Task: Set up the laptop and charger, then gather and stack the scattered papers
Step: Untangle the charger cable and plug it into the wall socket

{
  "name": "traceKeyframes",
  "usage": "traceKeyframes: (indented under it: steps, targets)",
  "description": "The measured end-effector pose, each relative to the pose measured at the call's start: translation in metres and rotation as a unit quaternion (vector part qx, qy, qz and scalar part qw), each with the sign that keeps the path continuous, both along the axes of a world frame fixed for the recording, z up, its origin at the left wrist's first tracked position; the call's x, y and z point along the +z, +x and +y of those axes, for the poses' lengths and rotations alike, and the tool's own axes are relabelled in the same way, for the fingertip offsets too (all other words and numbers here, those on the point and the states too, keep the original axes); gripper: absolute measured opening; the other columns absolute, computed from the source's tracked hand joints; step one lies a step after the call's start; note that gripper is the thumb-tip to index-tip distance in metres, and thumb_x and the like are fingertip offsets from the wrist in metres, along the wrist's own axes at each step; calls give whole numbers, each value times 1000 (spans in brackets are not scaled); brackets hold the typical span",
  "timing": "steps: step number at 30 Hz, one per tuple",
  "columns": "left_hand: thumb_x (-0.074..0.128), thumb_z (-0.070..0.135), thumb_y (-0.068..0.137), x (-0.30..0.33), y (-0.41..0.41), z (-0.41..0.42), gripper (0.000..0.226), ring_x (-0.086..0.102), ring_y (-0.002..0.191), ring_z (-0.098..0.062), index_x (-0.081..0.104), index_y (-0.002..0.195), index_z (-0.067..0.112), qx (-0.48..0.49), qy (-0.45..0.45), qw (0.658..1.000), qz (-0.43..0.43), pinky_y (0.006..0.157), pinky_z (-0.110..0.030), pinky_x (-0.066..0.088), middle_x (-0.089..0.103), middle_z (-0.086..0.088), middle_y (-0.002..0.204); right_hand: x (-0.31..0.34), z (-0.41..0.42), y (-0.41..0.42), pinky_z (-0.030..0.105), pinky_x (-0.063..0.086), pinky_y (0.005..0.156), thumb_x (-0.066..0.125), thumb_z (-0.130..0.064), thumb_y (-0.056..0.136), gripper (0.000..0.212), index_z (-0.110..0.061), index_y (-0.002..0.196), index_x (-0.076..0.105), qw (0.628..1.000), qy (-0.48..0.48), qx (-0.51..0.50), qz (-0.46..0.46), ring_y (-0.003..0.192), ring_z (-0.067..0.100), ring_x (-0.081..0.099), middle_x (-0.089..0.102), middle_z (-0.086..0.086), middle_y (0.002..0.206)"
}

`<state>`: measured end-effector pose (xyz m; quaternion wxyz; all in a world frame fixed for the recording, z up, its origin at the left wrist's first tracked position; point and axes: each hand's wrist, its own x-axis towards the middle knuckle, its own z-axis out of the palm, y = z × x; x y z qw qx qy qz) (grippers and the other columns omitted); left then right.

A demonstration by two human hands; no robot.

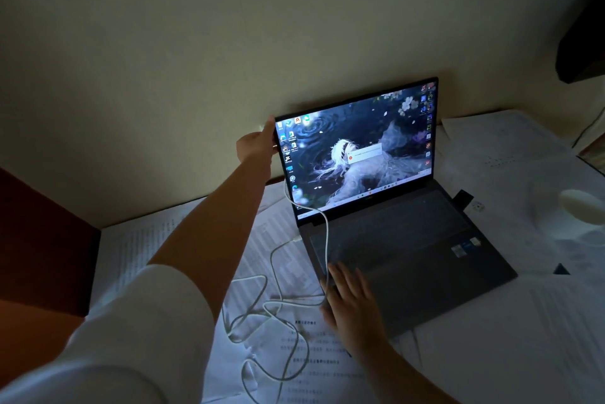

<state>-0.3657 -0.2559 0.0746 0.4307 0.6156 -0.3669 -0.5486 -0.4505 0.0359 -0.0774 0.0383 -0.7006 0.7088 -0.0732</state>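
Note:
The grey laptop [409, 240] stands open on the desk with its screen lit. My left hand [257, 145] grips the upper left corner of the screen lid, arm stretched out. My right hand [352, 300] lies flat with fingers spread on the front left corner of the laptop base. A white charger cable [273, 276] runs from the laptop's left side port, drapes over the keyboard edge and coils loosely on the printed papers [294, 348] that cover the desk. More sheets [510, 154] lie scattered to the right of the laptop.
The room is dim. A wall rises right behind the laptop. A white round object [582, 207] sits on the papers at the right. A small black item [462, 199] lies beside the laptop's right edge. A brown wooden panel [42, 246] borders the desk's left side.

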Motion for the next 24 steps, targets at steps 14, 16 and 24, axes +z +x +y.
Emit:
traceKeyframes:
  steps: [14,16,24]
  targets:
    - [67,54,77,0,-3,14,45,56,71,-21,54,63,13,6,-23,1000,-9,67,-32,39,62,-7,76,13,0,-4,42,29,103,48,-48,78,45,-21,103,72,999,39,-1,-1,120,25,54,63,8,125]
    - [66,53,78,3,-3,18,44,54,73,-21,53,64,14,2,-21,1000,-12,67,-32,39,60,-7,78,14,1,-4,41,30,103,69,-50,68,44,-21,101,72,1000,18,2,8,119,25,54,63,8,125]
    - [64,27,87,21,15,62,25,58,71,-30,62,72,8,-62,-7,991,-120,70,-34,42,60,-14,77,48,17,5,38,32,111,62,-38,87,46,-19,128,52,996,78,-36,-33,132,23,42,47,6,139]
